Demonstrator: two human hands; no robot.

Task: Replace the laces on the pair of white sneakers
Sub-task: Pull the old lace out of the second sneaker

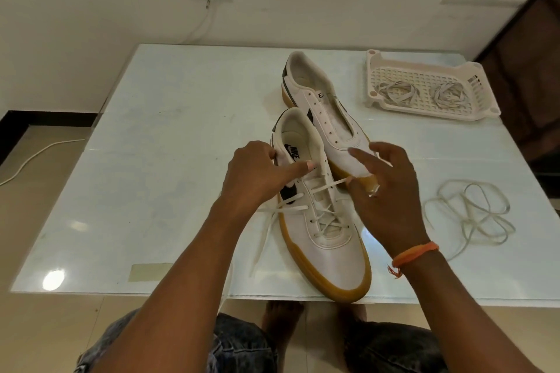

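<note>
2 sneakers [324, 191], 3 loose laces [469, 215]

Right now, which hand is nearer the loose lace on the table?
Right. The right hand is over the near sneaker, just left of the loose lace; the left hand is on the sneaker's far side.

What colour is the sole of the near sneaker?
Tan, gum-like sole; clearest in the head view.
</note>
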